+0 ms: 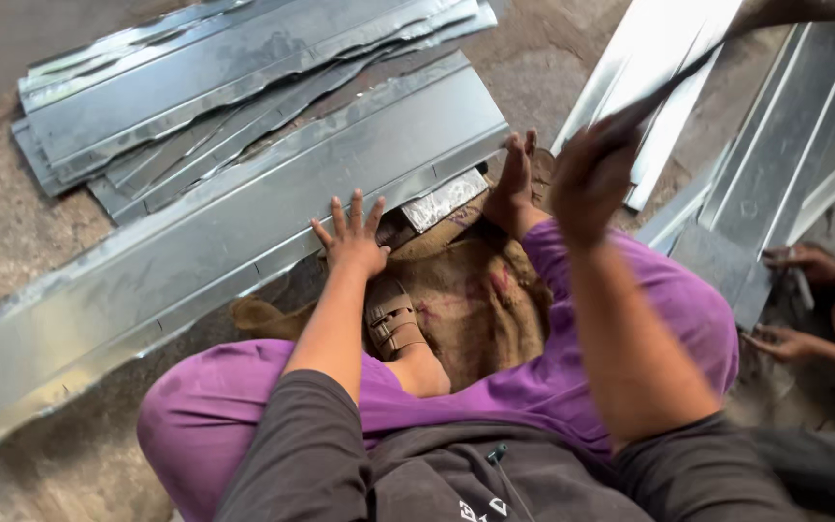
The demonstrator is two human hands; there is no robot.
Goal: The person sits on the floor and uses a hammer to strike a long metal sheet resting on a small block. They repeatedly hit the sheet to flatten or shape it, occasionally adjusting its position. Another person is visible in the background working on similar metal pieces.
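Observation:
My left hand lies flat with its fingers spread on the near edge of a long folded galvanised metal strip that runs diagonally across the floor. My right hand is raised and blurred, closed on a dark stick-like tool that reaches up to the right. A bare foot presses down near the strip's right end, beside a small shiny metal piece. My other foot, in a brown sandal, rests on a brown burlap sack between my purple-trousered knees.
A pile of similar metal strips lies at the back left, and more strips lie at the right. Another person's hands work on a strip at the right edge. The floor is rough grey concrete.

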